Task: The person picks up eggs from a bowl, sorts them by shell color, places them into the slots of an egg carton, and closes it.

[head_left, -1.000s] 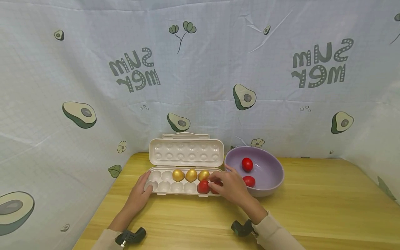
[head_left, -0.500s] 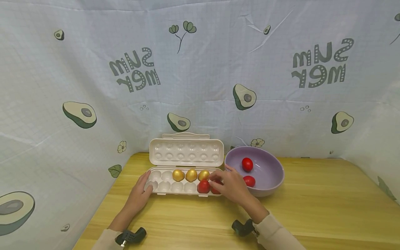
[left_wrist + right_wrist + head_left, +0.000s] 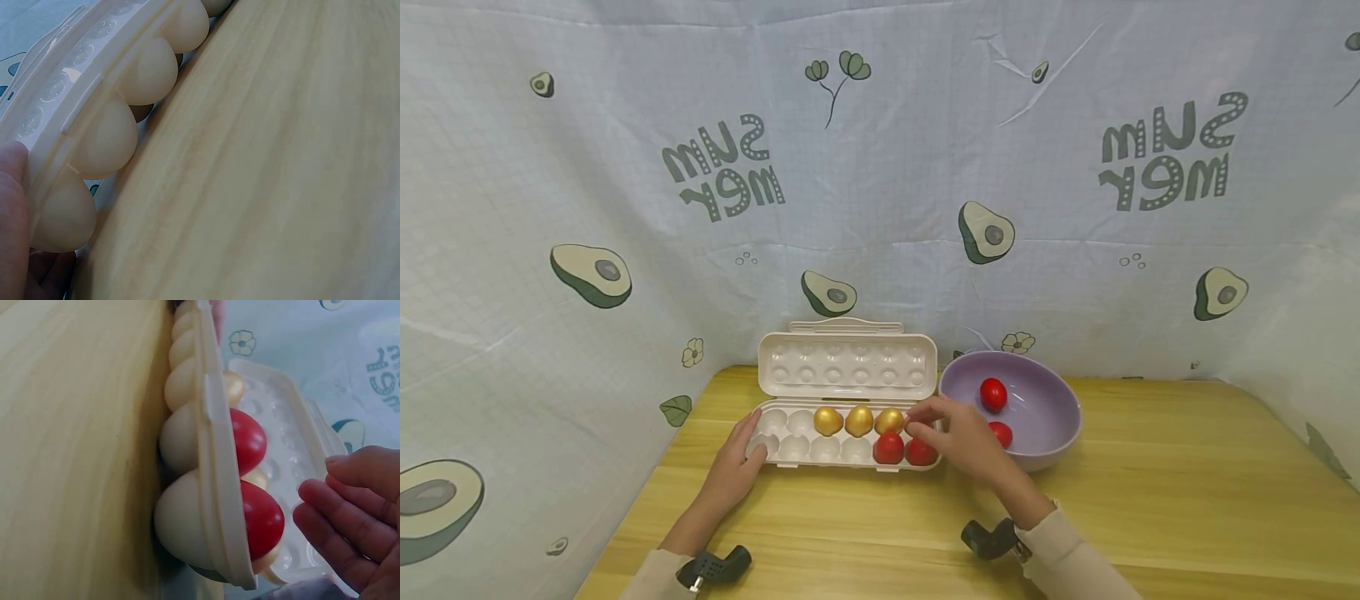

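Note:
A cream plastic egg box (image 3: 825, 451) lies with its lid (image 3: 847, 367) raised. My left hand (image 3: 736, 462) grips its left end, thumb over the rim and fingers underneath, as the left wrist view shows. Gold eggs (image 3: 859, 421) sit in the back row. Two red eggs, one (image 3: 889, 448) beside another (image 3: 921, 452), fill the right end of the front row. My right hand (image 3: 966, 437) hovers at the box's right end, fingers loosely bent, holding nothing in the right wrist view; the hand partly hides the back right cup.
A purple bowl (image 3: 1045, 408) stands right of the box, behind my right hand. Inside are two red eggs, one toward the back (image 3: 993, 395) and one nearer (image 3: 1002, 433). A printed cloth (image 3: 880, 167) hangs behind the wooden table (image 3: 1187, 483).
My right hand has let go of the front right red egg and moved slightly right, away from it. That egg is now plainly visible. My left hand has stayed put.

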`<control>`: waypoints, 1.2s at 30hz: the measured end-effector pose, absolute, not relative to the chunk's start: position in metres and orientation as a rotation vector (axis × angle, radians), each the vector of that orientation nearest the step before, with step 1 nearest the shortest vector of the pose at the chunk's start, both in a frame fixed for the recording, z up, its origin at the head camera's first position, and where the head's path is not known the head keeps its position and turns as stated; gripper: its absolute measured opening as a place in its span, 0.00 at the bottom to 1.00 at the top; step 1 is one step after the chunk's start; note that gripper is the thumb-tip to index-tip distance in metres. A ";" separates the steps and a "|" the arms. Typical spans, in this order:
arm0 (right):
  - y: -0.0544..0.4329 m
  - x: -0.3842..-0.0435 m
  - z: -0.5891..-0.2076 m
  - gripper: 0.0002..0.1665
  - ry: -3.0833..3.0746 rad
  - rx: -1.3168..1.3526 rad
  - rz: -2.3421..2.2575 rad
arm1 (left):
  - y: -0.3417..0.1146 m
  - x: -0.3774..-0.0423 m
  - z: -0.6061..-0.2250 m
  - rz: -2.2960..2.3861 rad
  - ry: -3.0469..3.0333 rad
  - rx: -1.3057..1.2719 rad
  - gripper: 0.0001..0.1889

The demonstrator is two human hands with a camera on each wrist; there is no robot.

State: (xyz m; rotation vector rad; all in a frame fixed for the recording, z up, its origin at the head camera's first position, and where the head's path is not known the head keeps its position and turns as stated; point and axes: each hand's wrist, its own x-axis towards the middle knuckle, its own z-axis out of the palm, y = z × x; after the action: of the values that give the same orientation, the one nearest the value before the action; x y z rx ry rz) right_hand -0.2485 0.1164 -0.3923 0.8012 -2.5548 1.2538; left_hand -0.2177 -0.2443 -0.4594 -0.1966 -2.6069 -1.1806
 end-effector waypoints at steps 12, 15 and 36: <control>0.128 -0.253 -0.385 0.13 -2.520 0.761 1.454 | -0.244 -0.217 -0.459 -1.184 -2.607 -0.198 0.31; 0.129 -0.254 -0.384 0.12 -2.500 0.768 1.469 | -0.244 -0.218 -0.459 -1.186 -2.608 -0.200 0.31; 0.143 -0.255 -0.380 0.11 -2.496 0.685 1.558 | -0.245 -0.218 -0.460 -1.175 -2.606 -0.208 0.31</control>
State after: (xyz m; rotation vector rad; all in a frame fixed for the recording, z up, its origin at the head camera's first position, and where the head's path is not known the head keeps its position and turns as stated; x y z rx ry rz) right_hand -0.2553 0.1426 -0.3796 0.6853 -2.4962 1.5577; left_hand -0.2182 -0.2446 -0.4602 -0.2081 -2.6058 -1.1754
